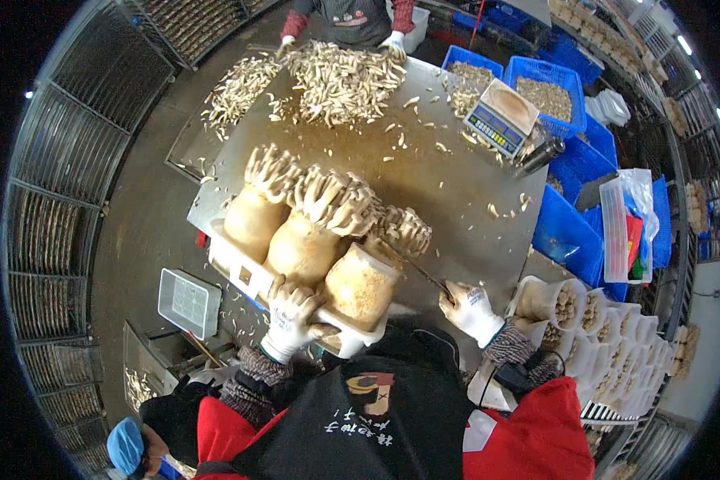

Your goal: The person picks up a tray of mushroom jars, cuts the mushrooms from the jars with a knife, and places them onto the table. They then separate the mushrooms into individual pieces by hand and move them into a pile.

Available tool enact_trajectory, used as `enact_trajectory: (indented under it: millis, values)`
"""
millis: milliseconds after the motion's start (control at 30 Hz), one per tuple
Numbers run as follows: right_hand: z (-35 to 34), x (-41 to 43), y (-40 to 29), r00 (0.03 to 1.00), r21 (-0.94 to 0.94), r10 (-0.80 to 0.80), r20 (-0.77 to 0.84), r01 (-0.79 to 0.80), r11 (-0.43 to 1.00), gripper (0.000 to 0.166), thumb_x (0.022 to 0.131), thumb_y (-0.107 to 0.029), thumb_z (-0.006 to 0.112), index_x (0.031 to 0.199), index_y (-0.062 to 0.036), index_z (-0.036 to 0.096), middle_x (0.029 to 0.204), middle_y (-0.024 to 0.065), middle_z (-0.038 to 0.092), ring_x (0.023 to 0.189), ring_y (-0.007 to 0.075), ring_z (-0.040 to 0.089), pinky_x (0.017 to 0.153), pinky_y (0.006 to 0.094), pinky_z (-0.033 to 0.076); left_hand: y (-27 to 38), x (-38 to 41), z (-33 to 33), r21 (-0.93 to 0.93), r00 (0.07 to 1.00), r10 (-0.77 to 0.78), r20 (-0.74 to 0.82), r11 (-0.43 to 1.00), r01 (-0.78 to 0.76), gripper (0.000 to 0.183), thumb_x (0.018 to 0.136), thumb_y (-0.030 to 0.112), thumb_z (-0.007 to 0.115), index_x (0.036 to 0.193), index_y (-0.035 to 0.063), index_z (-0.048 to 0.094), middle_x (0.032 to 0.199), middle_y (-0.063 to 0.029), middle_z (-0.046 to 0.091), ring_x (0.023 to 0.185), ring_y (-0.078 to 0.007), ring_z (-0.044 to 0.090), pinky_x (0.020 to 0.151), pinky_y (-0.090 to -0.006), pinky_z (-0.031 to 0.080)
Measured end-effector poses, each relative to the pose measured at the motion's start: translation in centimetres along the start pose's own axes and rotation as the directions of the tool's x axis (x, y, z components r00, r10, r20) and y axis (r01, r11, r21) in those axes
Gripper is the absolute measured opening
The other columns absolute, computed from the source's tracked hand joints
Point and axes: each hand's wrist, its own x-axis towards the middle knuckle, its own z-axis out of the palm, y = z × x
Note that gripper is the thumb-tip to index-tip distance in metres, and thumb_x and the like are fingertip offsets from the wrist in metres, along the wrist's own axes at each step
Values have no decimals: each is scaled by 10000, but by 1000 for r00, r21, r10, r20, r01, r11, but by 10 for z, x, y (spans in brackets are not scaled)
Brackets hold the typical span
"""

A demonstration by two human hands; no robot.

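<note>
My left hand (294,317), in a soiled white glove, rests on the near rim of a white plastic basket (240,264), against the middle bag. Three round mushroom grow bags (360,287) stand in the basket, the two left ones topped with mushroom clusters (333,198). In my gloved right hand (469,306) is a long thin blade (423,271), which points up and left to the base of the cluster (407,229) at the right bag's top. Whether that cluster is still attached to the bag, I cannot tell.
A large pile of mushrooms (345,81) lies on the metal table (456,198) before a co-worker's gloved hands. A digital scale (503,117) and blue crates (570,129) stand at the right back. More bagged mushrooms (594,312) are at right; a grey bin (189,303) is at left.
</note>
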Motion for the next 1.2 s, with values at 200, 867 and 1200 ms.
enact_trajectory:
  millis: [200,867,1200]
  values:
    - [-24,29,-9,979,-155,-80,186,110,982,171,859,-202,558,991,-98,592,754,85,611,699,271,631,555,395,500,17,8,3,42,986,-156,53,987,154,594,653,640,637,1030,182,678,896,-15,572,916,-267,549,979,-552,329]
    - [-23,107,27,866,-324,-96,492,284,903,306,888,-246,530,1125,-60,585,999,116,676,911,260,657,742,403,520,37,20,12,-12,967,-248,55,969,249,575,609,643,677,877,134,679,844,3,594,823,-210,551,872,-452,372]
    - [-2,104,40,913,-176,-160,375,239,955,244,869,-177,576,1047,-11,593,829,173,646,711,338,642,640,430,521,34,23,15,-41,967,-255,-12,966,254,593,532,646,735,829,135,687,788,5,592,742,-194,561,831,-425,373]
